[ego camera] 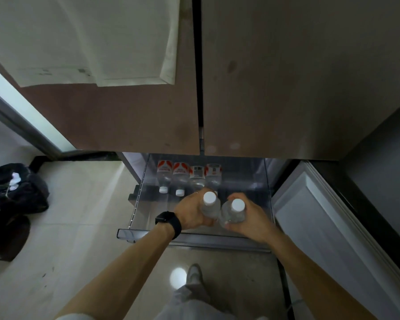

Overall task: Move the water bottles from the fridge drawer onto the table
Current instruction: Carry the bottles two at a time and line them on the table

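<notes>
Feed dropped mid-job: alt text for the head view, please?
The left hand holds the left bottle and the right hand the right bottle, both white-capped and upright over the open fridge drawer. Four more bottles lie in a row at its back. A dark bag sits on the floor at left.

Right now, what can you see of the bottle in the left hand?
The bottle is clear plastic with a white cap. It stands upright, cap toward the camera, over the open fridge drawer. The left hand grips its body from the left, hiding any label. Close on its right is the second bottle held by the right hand; whether they touch cannot be told.
</notes>
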{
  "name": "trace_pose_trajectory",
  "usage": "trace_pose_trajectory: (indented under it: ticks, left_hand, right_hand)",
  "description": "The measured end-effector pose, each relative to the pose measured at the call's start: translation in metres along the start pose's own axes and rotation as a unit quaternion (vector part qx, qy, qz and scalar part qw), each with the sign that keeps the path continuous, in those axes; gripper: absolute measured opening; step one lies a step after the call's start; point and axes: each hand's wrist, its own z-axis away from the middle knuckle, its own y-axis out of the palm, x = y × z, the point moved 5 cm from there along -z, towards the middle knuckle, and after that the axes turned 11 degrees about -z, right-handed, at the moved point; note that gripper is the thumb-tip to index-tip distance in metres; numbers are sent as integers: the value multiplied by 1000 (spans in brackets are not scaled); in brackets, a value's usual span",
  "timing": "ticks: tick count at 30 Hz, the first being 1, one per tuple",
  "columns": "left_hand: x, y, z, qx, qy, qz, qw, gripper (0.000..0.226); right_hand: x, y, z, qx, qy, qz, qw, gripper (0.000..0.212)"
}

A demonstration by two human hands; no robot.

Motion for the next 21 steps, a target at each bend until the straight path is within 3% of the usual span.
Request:
trace_pose_trajectory:
  ticks: [9,13,15,21]
  left_hand:
    - [7,2,-11,13,23,-13,1000,51]
    - [3,-2,-12,18,45,-9,999,51]
    - [2,-7,-10,11,48,-2,999,55]
    - [8,-47,21,-48,41,13,998,63]
  right_hand:
    - [-5,12,-2,-92,23,-31,995,69]
    - [-6,14,-4,-116,45,-17,992,55]
    - [1,14,-6,-128,55,0,990,49]
    - [27,3,13,-151,30,-12,988,59]
